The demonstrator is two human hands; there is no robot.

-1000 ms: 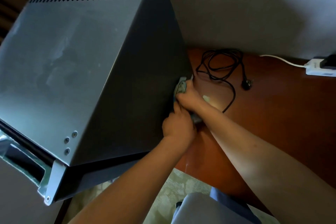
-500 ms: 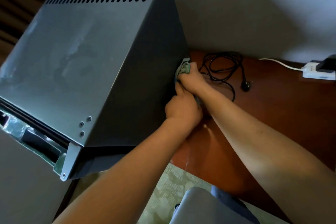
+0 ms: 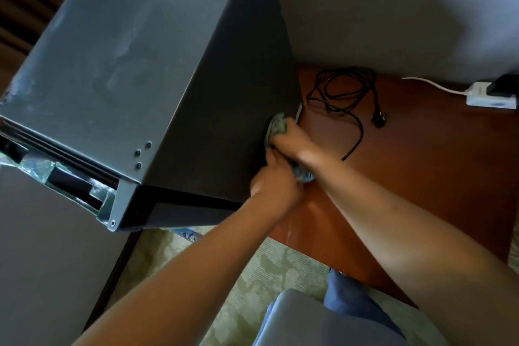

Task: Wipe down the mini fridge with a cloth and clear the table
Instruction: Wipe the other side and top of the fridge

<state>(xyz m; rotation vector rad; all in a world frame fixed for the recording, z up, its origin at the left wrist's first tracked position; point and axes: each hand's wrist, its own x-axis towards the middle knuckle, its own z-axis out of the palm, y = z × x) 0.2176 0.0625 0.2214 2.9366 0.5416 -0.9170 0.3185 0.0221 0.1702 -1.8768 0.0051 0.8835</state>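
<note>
The grey mini fridge (image 3: 126, 64) stands on the reddish-brown table (image 3: 421, 177), its vented top toward me. My right hand (image 3: 295, 143) grips a bunched green cloth (image 3: 278, 125) and presses it against the fridge's dark right side, low down near the back corner. My left hand (image 3: 273, 185) lies just below it against the same side, fingers curled round the cloth's lower end, which shows between the two hands.
A coiled black power cable (image 3: 345, 87) with its plug lies on the table behind my hands. A white power strip (image 3: 488, 97) sits at the far right by the wall. The fridge door (image 3: 42, 247) hangs ajar at lower left. Patterned carpet (image 3: 252, 275) lies below.
My right hand slid the cloth along the fridge's side toward the back corner, then a little back toward me. My left hand stayed close below it.
</note>
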